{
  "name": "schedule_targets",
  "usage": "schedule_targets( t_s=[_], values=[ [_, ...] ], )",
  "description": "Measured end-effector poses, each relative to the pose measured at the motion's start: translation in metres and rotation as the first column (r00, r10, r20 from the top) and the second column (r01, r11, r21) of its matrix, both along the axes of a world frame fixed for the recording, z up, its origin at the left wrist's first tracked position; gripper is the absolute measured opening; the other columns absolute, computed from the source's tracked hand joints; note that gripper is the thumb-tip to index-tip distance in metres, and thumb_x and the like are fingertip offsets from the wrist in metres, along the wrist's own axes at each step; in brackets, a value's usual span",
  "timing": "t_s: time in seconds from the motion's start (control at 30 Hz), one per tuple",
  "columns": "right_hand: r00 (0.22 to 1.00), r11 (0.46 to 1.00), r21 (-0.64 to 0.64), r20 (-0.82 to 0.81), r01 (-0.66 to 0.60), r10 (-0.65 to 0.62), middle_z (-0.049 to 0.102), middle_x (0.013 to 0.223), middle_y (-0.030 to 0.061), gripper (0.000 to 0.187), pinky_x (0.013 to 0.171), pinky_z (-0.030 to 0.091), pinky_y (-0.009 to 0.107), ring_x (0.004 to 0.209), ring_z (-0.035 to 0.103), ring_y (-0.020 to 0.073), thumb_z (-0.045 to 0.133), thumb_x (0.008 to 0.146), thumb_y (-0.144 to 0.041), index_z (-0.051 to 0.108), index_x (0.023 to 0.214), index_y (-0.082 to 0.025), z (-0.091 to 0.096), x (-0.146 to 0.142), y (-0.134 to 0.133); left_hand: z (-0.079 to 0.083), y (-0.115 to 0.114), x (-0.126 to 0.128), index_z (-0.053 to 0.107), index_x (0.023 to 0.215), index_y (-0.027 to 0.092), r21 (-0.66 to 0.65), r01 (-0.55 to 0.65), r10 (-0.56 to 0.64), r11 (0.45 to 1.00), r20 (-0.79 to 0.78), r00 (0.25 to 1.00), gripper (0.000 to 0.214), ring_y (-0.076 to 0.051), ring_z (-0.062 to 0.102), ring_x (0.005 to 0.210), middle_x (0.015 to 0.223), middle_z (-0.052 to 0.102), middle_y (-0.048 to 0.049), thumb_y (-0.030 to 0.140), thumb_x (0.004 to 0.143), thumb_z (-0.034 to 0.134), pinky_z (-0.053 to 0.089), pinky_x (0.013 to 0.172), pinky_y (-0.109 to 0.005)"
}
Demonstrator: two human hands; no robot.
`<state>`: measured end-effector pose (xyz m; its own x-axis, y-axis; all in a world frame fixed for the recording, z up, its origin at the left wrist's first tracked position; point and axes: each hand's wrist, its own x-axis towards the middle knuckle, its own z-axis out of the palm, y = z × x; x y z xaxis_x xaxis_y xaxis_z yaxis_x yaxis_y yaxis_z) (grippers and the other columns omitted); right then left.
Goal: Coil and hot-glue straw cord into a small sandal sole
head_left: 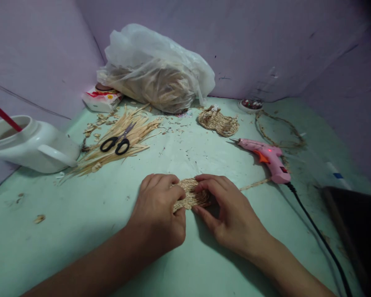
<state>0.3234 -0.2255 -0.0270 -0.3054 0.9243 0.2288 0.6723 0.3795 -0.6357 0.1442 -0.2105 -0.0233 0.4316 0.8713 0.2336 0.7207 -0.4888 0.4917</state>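
Between my hands is a small flat piece of coiled, braided straw cord [189, 193], low over the table. My left hand [159, 204] is closed on its left side, fingers curled over the edge and the thumb below. At the right side, my right hand [225, 206] grips the piece between thumb and fingers. A length of braided cord [255, 184] runs out to the right beneath the pink glue gun [267, 156], which lies on its side with a red light showing. Farther back lies a slipper-shaped woven straw piece [218, 121] with a pale decoration.
Black-handled scissors [117, 142] rest on loose straw strips [139, 128]. A white jug [46, 144] with a red stick stands at left. Behind are a stuffed plastic bag [160, 70], a small box [102, 100] and a dish of beads [250, 105]. A black cord [315, 231] trails right.
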Motion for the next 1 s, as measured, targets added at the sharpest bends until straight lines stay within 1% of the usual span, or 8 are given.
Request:
schedule_targets(
  t_s=[0.17,0.3,0.6,0.7,0.77,0.9,0.93,1.0],
  values=[
    [1.000,1.000,0.023,0.005,0.003,-0.003,0.061,0.111,0.0108,0.028,0.085,0.046,0.046,0.099,0.053,0.0261,0.061,0.072,-0.014,0.052,0.098,-0.019,-0.002,0.000,0.000,-0.001,-0.002,-0.001,0.065,0.078,0.015,0.037,-0.019,0.018,0.999,0.017,1.000,0.017,-0.027,0.058,0.092,0.096,0.066,-0.0108,0.013,0.062,0.059,0.045,0.085,-0.049],
    [1.000,1.000,0.028,0.004,0.006,-0.006,0.061,0.110,0.0105,0.028,0.083,0.046,0.045,0.097,0.053,0.0258,0.061,0.072,-0.014,0.051,0.098,-0.019,-0.004,-0.001,0.000,-0.001,0.000,0.000,0.068,0.071,0.015,0.026,-0.031,0.031,0.999,0.019,0.999,0.013,-0.028,0.059,0.090,0.095,0.066,-0.0113,0.014,0.061,0.060,0.045,0.084,-0.049],
    [1.000,0.999,0.045,-0.003,0.023,-0.023,0.062,0.108,0.0102,0.028,0.081,0.046,0.045,0.095,0.053,0.0261,0.060,0.073,-0.015,0.050,0.099,-0.020,-0.005,-0.002,-0.001,0.009,0.007,0.005,0.070,0.064,0.017,-0.075,-0.018,0.010,0.997,-0.107,0.994,0.012,-0.026,0.057,0.088,0.094,0.065,-0.0078,0.017,0.060,0.059,0.044,0.082,-0.048],
    [1.000,0.998,0.054,-0.001,0.026,-0.026,0.062,0.107,0.0105,0.030,0.081,0.047,0.045,0.094,0.053,0.0259,0.060,0.074,-0.015,0.050,0.102,-0.019,-0.005,-0.002,0.000,0.011,0.009,0.005,0.070,0.064,0.018,-0.084,-0.012,0.001,0.996,-0.127,0.992,0.011,-0.026,0.056,0.087,0.094,0.065,-0.0071,0.017,0.060,0.059,0.044,0.081,-0.048],
    [1.000,0.999,0.049,0.000,0.006,-0.006,0.061,0.109,0.0104,0.036,0.083,0.047,0.045,0.096,0.053,0.0254,0.061,0.074,-0.014,0.049,0.108,-0.018,-0.005,0.000,-0.001,0.011,0.009,0.004,0.070,0.064,0.018,-0.081,-0.010,-0.001,0.997,-0.125,0.992,0.012,-0.025,0.056,0.087,0.093,0.065,-0.0068,0.017,0.061,0.059,0.043,0.081,-0.048],
    [0.999,0.998,0.048,-0.013,-0.040,0.041,0.055,0.122,0.0119,0.047,0.093,0.043,0.044,0.110,0.050,0.0256,0.063,0.075,-0.018,0.046,0.120,-0.018,-0.003,0.009,-0.005,0.009,0.009,0.004,0.071,0.065,0.019,-0.075,-0.002,-0.006,0.997,-0.112,0.994,0.013,-0.025,0.056,0.087,0.093,0.065,-0.0065,0.018,0.062,0.058,0.043,0.082,-0.048],
    [0.999,0.998,0.045,-0.011,-0.031,0.032,0.054,0.123,0.0118,0.047,0.093,0.043,0.044,0.111,0.050,0.0256,0.064,0.076,-0.019,0.047,0.120,-0.018,-0.002,0.012,-0.006,0.009,0.009,0.003,0.071,0.065,0.019,-0.075,-0.002,-0.006,0.997,-0.110,0.994,0.013,-0.025,0.056,0.087,0.093,0.064,-0.0064,0.018,0.062,0.058,0.043,0.082,-0.048],
    [1.000,1.000,0.023,0.006,0.008,-0.008,0.056,0.116,0.0104,0.040,0.086,0.046,0.042,0.103,0.053,0.0247,0.063,0.076,-0.019,0.050,0.114,-0.019,0.002,0.018,-0.006,0.009,0.009,0.003,0.070,0.065,0.019,-0.074,-0.003,-0.004,0.997,-0.103,0.995,0.013,-0.024,0.056,0.087,0.093,0.064,-0.0063,0.017,0.061,0.058,0.043,0.082,-0.047]
  ],
)
